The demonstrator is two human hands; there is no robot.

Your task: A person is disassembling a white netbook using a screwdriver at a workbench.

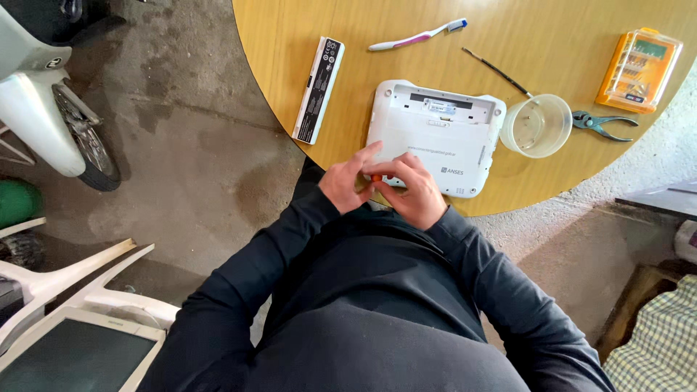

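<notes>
hands meet at the near edge of the round wooden worktop (pixel 363 43), close against the person's dark-sleeved body. the left hand (pixel 347 183) has its fingers partly curled, with one finger stretched forward onto the near corner of a small white laptop (pixel 435 134) lying upside down. the right hand (pixel 410 190) is curled narrow around a small orange-handled tool (pixel 376 178), of which only a bit of orange shows between the two hands, right at the laptop's near edge. what kind of tool it is cannot be told.

the laptop lies near the worktop's front edge, its open battery slot on the far side. just to its right stands a clear round plastic cup (pixel 539 125), touching or nearly touching the laptop's corner. a thin brush (pixel 497 71) lies behind the cup, small pliers (pixel 602 123) beyond it to the right, and an orange case of screwdriver bits (pixel 639 69) farther right still. left of the laptop lies a long black-and-white battery pack (pixel 318 88), and behind it a pink and white toothbrush (pixel 417 36).

on the concrete floor (pixel 196 145) to the left stand a white scooter (pixel 43 101) and white plastic chairs (pixel 87 290).
</notes>
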